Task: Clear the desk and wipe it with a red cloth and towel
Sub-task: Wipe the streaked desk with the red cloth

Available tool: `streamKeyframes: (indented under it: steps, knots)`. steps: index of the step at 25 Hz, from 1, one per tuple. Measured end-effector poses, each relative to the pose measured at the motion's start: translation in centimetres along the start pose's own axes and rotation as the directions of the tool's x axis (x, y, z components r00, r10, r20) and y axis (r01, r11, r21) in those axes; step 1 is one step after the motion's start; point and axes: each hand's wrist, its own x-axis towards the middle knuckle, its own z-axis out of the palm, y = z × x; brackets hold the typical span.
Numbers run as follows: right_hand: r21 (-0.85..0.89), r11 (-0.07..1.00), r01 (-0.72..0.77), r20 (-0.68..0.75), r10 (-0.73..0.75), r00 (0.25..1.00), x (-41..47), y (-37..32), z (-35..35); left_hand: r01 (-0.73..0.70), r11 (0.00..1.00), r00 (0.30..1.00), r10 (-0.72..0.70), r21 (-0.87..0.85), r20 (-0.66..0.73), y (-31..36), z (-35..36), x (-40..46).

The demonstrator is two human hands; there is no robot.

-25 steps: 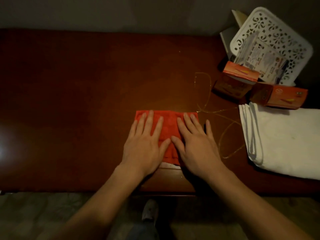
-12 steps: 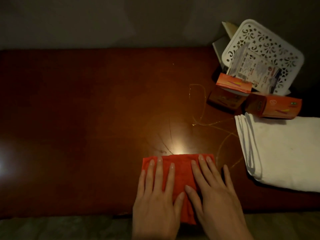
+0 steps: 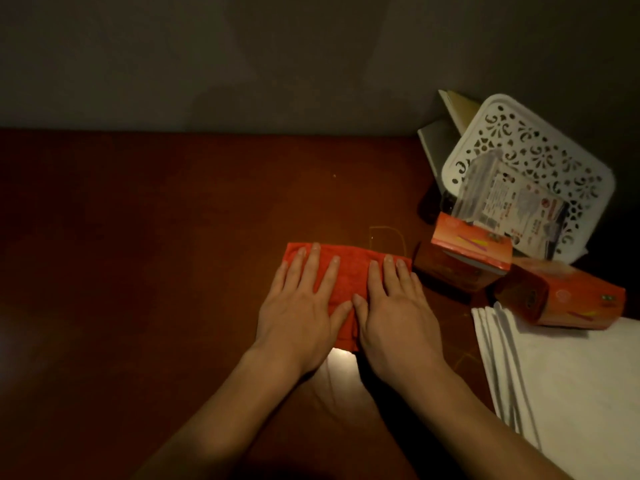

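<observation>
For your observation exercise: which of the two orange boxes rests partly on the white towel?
The right-hand orange box; its lower edge overlaps the white towel, while the left orange box sits on bare desk.

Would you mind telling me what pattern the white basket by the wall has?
The white basket has an ornate cut-out floral lattice, seen in the head view.

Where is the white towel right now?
The towel lies folded at the desk's right edge in the head view, right of the right hand, just under an orange box.

Dim, warm light; glare spot on desk (image 3: 341,355); wide-angle edge distortion.
</observation>
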Motion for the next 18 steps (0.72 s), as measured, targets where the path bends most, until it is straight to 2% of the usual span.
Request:
streamKeyframes:
  steps: [6,12,18]
  knots:
    - [-0.008,1.0,-0.006,0.022,0.006,1.0,9.7,0.2,-1.2,0.049,0.999,0.997,-0.049,0.012,0.055,-2.6,-1.1,9.1]
    - [0.039,0.996,-0.08,0.049,0.078,0.996,20.0,-0.1,-2.1,0.066,0.997,0.994,-0.068,0.026,0.085,-5.5,-2.1,18.8]
    - [0.078,0.983,-0.166,0.033,0.164,0.986,25.7,-1.1,-2.9,0.057,0.998,0.994,-0.058,0.011,0.091,-7.5,-3.0,24.9]
